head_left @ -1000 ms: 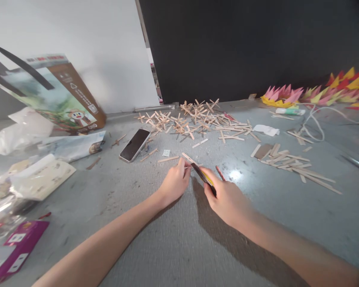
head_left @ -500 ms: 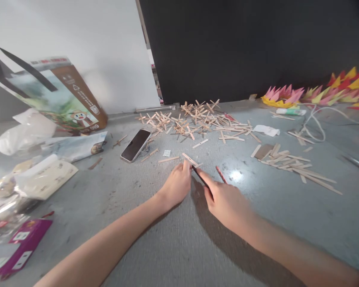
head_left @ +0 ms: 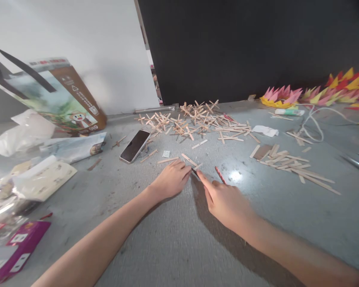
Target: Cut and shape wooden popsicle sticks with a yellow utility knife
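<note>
My left hand [head_left: 174,179] is low over the grey table, fingers bent together at the near end of a wooden craft stick [head_left: 189,160]; its thumb is hidden. A second short piece of craft stick [head_left: 198,166] lies across that end. My right hand [head_left: 225,201] grips a slim dark pen-like tool [head_left: 194,172], index finger stretched along it, with its tip by my left fingertips. I cannot make out exactly what kind of tool it is. Just beyond the right hand lies a red patterned rod [head_left: 220,175].
Behind the hands, craft sticks [head_left: 194,119] are heaped, many joined in crosses. More loose sticks [head_left: 284,159] lie right. A phone [head_left: 135,146], paper bag [head_left: 68,95] and plastic packets [head_left: 44,179] are left. Paper crowns [head_left: 281,97], a glue stick [head_left: 289,112] and white cable [head_left: 312,119] are back right.
My left hand has turned flatter, its fingers lowered beside the stick. My right index finger has stretched forward along the dark tool, closer to its tip.
</note>
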A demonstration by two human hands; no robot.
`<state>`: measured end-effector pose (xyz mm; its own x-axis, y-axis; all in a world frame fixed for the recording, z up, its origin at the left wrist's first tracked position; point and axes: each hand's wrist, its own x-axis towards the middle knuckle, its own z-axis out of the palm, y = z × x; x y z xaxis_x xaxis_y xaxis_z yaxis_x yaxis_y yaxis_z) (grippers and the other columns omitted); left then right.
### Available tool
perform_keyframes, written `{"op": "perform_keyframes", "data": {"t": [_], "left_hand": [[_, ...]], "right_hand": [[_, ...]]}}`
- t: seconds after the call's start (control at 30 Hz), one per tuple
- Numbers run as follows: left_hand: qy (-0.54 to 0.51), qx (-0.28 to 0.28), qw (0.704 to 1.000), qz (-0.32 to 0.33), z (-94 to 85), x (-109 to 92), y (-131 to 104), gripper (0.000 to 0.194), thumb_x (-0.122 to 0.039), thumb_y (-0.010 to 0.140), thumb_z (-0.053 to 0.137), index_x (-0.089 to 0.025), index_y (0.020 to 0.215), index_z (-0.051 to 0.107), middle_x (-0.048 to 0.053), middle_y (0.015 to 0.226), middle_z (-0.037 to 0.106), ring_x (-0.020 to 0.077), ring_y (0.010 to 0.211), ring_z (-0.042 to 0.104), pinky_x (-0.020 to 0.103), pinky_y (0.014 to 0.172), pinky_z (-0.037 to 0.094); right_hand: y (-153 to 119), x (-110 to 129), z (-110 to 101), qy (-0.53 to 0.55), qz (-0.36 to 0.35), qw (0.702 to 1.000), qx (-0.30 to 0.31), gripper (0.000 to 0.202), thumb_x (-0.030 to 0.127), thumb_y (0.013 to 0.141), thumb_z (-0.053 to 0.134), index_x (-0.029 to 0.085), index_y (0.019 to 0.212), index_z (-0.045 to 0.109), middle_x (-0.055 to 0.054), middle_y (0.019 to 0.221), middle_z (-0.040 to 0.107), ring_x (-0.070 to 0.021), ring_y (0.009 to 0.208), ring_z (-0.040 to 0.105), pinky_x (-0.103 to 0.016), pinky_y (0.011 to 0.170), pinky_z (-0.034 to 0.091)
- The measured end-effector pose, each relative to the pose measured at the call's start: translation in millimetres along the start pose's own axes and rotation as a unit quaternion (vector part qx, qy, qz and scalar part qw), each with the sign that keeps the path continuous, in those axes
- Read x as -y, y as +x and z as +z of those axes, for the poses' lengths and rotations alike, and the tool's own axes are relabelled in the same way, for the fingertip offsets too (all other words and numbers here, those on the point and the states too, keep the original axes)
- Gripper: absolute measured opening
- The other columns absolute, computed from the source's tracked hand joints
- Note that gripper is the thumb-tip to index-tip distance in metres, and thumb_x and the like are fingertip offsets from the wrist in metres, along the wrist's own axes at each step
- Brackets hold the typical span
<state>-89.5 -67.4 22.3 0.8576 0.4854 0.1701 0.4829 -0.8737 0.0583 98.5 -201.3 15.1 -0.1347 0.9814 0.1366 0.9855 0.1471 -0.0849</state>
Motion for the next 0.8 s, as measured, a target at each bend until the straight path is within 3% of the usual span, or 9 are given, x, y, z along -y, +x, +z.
{"op": "perform_keyframes", "data": {"t": [0.13, 0.4, 0.6, 0.8], "left_hand": [[-0.023, -0.023, 0.999, 0.016, 5.2, 6, 0, 0.028, -0.025, 0.107, 0.041, -0.018, 0.087, 0.060, 0.007, 0.090, 0.061, 0.0213, 0.087, 0.057, 0.035, 0.080, 0.045], [-0.047, -0.024, 0.998, 0.016, 10.6, 8, 3, 0.024, -0.024, 0.106, 0.045, -0.020, 0.086, 0.058, 0.005, 0.086, 0.064, 0.0215, 0.087, 0.060, 0.035, 0.082, 0.043], [-0.075, -0.022, 0.997, 0.014, 9.0, 7, 2, 0.026, -0.024, 0.107, 0.044, -0.019, 0.085, 0.058, 0.005, 0.088, 0.067, 0.0204, 0.085, 0.061, 0.033, 0.080, 0.043], [-0.052, -0.007, 0.998, 0.035, 5.3, 7, 3, 0.023, -0.024, 0.107, 0.044, -0.019, 0.090, 0.059, 0.006, 0.092, 0.068, 0.0208, 0.087, 0.062, 0.034, 0.079, 0.043]], "right_hand": [[0, -2, -1, -0.017, -0.025, 1.000, -0.009, 0.073, 0.012, 0.091, 0.051, 0.021, 0.162, 0.038, -0.002, 0.066, 0.069, -0.0214, 0.063, 0.072, -0.032, 0.072, 0.058], [1, -1, -2, -0.066, -0.040, 0.997, -0.022, 0.061, 0.021, 0.101, 0.043, 0.017, 0.161, 0.039, 0.000, 0.055, 0.066, -0.0195, 0.048, 0.065, -0.035, 0.075, 0.055], [3, 4, -6, -0.087, -0.065, 0.994, 0.002, 0.080, 0.006, 0.083, 0.051, 0.009, 0.162, 0.036, 0.002, 0.049, 0.062, -0.0172, 0.041, 0.058, -0.039, 0.082, 0.055], [6, 0, -13, -0.074, -0.056, 0.995, 0.030, 0.076, 0.010, 0.086, 0.048, 0.011, 0.161, 0.036, -0.003, 0.056, 0.066, -0.0202, 0.049, 0.064, -0.034, 0.069, 0.050]]}}
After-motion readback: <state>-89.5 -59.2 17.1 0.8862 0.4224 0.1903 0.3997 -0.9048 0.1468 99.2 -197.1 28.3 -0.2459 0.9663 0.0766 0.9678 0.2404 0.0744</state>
